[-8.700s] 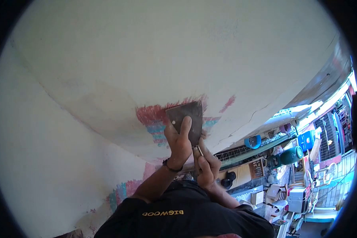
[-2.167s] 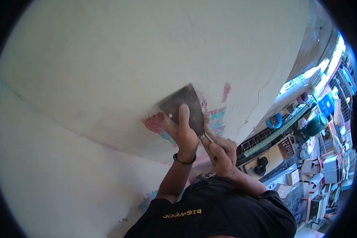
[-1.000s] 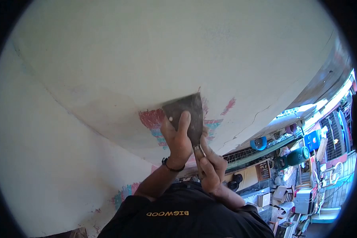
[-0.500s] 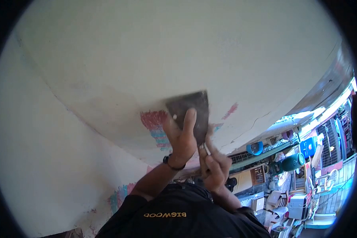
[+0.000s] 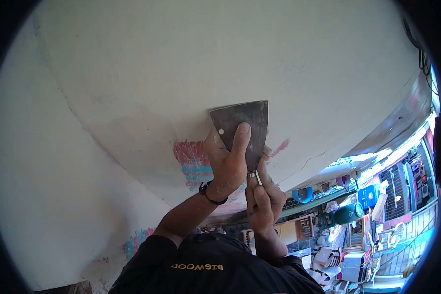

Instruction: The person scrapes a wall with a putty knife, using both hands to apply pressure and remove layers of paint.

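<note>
A wide putty knife (image 5: 252, 139) with a dark, worn metal blade is held against the pale wall (image 5: 181, 63), its broad edge pointing up. My right hand (image 5: 264, 201) is closed around its handle, just below the blade. My left hand (image 5: 229, 169), with a dark bracelet (image 5: 211, 194) at the wrist, grips the blade: the thumb lies flat on its face and the fingers go behind its left side, partly hidden. Red and blue scribbles (image 5: 193, 164) mark the wall beside the left hand. A smaller red mark (image 5: 281, 146) shows to the right of the blade.
A thin crack (image 5: 311, 159) runs along the wall at the right. Below it lies a cluttered area with a blue helmet-like item (image 5: 303, 195), a green cylinder (image 5: 349, 213), a blue container (image 5: 369, 196) and a white box (image 5: 354, 266). Dark cables (image 5: 421, 56) hang at the upper right.
Both hands have moved the putty knife up and slightly right along the wall. Its blade looks sharper now than in the blurred earlier frame. The view has shifted a little.
</note>
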Demonstrator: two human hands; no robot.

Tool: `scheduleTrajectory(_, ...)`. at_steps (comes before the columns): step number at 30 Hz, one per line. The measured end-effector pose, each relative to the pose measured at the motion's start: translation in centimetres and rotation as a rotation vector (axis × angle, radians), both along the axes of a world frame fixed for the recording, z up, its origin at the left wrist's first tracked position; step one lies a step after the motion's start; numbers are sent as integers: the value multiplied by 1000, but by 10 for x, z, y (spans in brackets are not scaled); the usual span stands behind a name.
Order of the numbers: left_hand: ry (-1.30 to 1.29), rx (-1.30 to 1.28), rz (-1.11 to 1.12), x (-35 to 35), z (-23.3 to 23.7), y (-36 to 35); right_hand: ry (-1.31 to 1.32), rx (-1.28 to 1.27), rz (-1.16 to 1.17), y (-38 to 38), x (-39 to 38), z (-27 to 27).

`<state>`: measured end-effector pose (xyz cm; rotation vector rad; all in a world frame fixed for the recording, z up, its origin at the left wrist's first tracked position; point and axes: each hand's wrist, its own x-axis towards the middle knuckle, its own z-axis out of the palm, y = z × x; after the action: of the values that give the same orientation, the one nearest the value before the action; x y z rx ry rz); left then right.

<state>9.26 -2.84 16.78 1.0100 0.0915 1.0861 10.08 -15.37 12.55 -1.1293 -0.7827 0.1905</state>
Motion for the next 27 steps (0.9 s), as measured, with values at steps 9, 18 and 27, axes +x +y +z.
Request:
scheduleTrajectory(9,502,-11,-4,-26,-213,-42,39,-598,-134,-54,-30,-138)
scheduleTrajectory(18,986,103,-354,-50,-306,-44,133,-651,-410,-121,-27,-200)
scheduleTrajectory(27,615,13,-214,-31,-287,-57,-189,-325,-455,-72,15,-235)
